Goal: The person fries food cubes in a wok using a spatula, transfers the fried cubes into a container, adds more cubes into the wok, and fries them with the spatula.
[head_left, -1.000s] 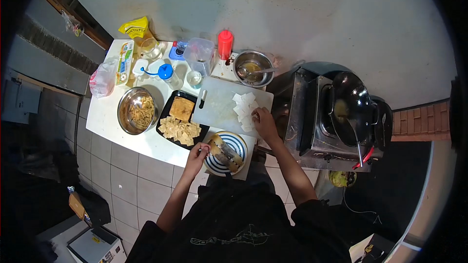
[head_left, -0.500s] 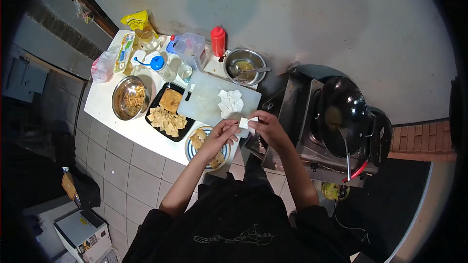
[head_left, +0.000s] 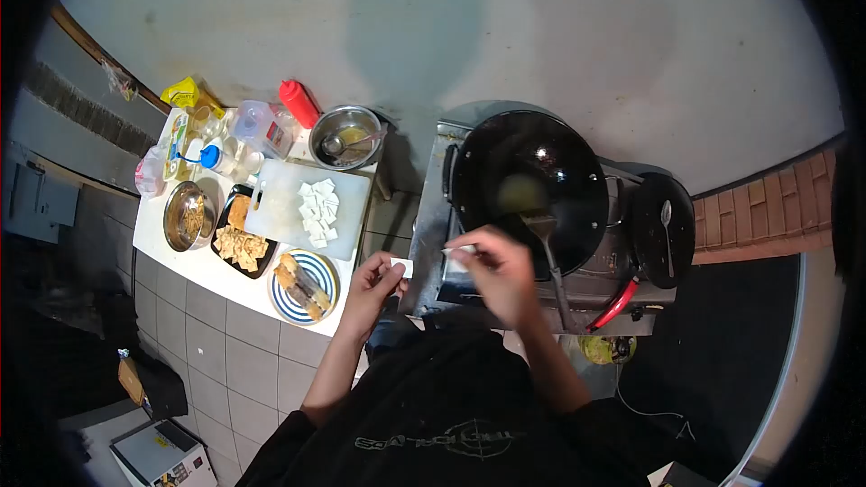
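Observation:
My left hand [head_left: 370,287] pinches a small, flat white square piece [head_left: 406,266] just past the front right corner of the cutting board. Another white piece [head_left: 462,257] is between the fingers of my right hand [head_left: 498,272], close to the near left rim of a black wok [head_left: 487,144]. A little yellowish liquid [head_left: 521,193] lies in the wok, and a metal spatula [head_left: 547,248] rests in it with its handle over the near rim. More white square pieces [head_left: 317,209] are spread on the translucent cutting board [head_left: 280,207].
Left of the stove, the white table holds a steel bowl with a ladle [head_left: 345,137], a red squeeze bottle [head_left: 299,103], a striped plate of browned food [head_left: 281,307], a black tray [head_left: 262,263] and another steel bowl [head_left: 171,227]. A dark lid [head_left: 651,243] with a spoon lies right of the wok.
My view has turned right, toward the stove. My hands have come apart; the right hand has moved to the wok's near side with a white piece, while the left keeps one near the board.

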`<state>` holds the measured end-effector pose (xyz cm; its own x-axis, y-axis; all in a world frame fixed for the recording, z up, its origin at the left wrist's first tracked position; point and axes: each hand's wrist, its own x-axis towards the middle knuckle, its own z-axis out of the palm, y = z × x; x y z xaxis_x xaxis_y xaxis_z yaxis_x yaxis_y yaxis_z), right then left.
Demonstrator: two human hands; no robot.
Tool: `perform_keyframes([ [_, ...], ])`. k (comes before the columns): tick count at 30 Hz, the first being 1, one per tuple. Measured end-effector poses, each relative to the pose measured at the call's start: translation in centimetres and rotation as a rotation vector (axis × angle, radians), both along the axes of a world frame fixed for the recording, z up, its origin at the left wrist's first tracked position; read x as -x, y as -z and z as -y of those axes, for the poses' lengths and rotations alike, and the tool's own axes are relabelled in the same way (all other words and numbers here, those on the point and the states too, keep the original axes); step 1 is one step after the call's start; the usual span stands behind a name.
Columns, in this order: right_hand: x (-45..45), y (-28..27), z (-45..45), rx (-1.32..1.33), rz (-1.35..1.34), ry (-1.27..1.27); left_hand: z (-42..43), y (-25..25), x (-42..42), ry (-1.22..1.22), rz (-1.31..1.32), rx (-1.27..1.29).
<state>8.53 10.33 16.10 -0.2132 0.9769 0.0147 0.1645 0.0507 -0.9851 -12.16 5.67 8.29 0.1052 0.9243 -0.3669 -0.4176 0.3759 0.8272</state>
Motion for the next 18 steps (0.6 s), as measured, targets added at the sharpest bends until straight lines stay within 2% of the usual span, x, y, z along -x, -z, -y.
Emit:
perform_keyframes([
  [3, -6.6, -1.8, -2.4, -0.277, 0.206, 0.027, 0.4, -1.4, -2.0, -0.021, -0.025, 0.028],
  [5, -9.5, -1.4, -4.8, -0.105, 0.166, 0.042, 0.7, -1.0, -2.5, -0.019, -0.026, 0.018],
  [7, -12.1, -0.1, -8.3, -0.19, 0.385, -0.027, 1.0, -0.6, -2.8, -0.002, -0.029, 0.015],
  [9, -13.4, 1.6, -11.4, -0.082, 0.441, -0.093, 1.6, -0.4, -3.0, -0.003, -0.046, -0.008],
  [11, -14.2, 4.2, -13.7, -0.077, 0.514, -0.123, 1.9, -0.5, -3.1, -0.014, -0.049, 0.012],
  [18, -15.4, 7.1, -16.6, -0.057, 0.594, -0.244, 3.9, 0.2, -2.7, -0.13, -0.075, 0.044],
])
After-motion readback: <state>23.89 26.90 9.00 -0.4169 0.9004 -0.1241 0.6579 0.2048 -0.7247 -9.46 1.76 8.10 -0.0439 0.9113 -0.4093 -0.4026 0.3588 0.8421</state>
